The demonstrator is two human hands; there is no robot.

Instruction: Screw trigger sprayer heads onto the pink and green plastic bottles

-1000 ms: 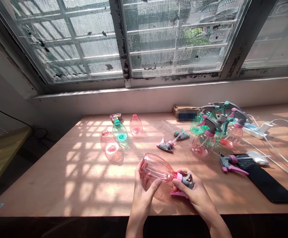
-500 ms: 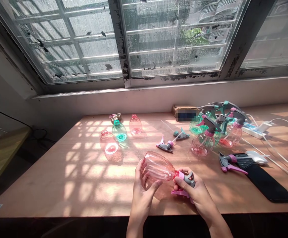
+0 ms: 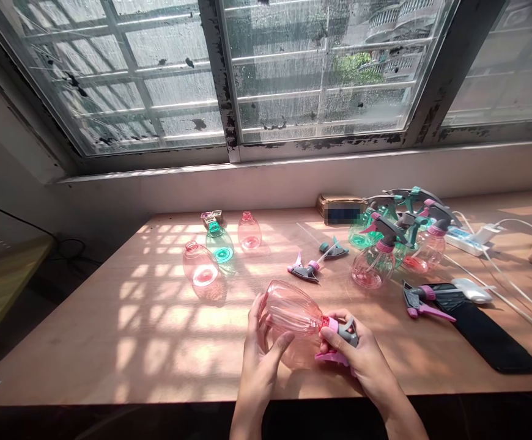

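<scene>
A clear pink spray bottle (image 3: 293, 308) lies tilted on its side between my hands, above the front of the table, its base to the left. My left hand (image 3: 266, 342) is curved around the base end, thumb along the near side. At the neck, my right hand (image 3: 351, 342) grips the pink collar of the grey spray head (image 3: 348, 333), whose pink trigger (image 3: 332, 359) points down toward me. Beyond the bottle lie a loose grey-and-pink spray head (image 3: 304, 269) and a grey-and-green spray head (image 3: 334, 248), both with thin tubes.
Headless bottles, pink (image 3: 199, 266), green (image 3: 220, 243) and another pink (image 3: 249, 232), stand at the back left. Several bottles with spray heads (image 3: 373, 263) crowd the back right. A spray head (image 3: 424, 300) lies by a black phone (image 3: 495, 336), near a power strip (image 3: 463, 240) and white cables.
My hands and the bottle hold almost the same pose. The whole view has shifted very slightly.
</scene>
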